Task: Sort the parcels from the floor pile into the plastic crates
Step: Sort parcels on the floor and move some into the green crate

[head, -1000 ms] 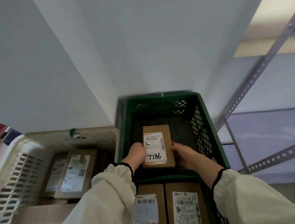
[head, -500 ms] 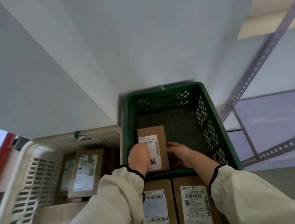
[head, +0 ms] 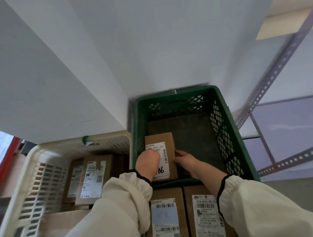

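I am setting the parcel (head: 168, 139) down in the near left corner of the green crate (head: 176, 94), and it looks to lie flat on the crate floor. My left hand (head: 147, 161) rests on its label, but the fingers are hidden, so I cannot tell their curl. My right hand (head: 186, 160) grips the parcel's right edge. Next, I judge, both hands must let go and lift clear without dragging it.

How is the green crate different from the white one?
The green crate is dark with diamond mesh walls; the white crate is pale with slotted walls. The green crate holds one parcel; the white crate holds several. Both are plastic, with holes in their walls.
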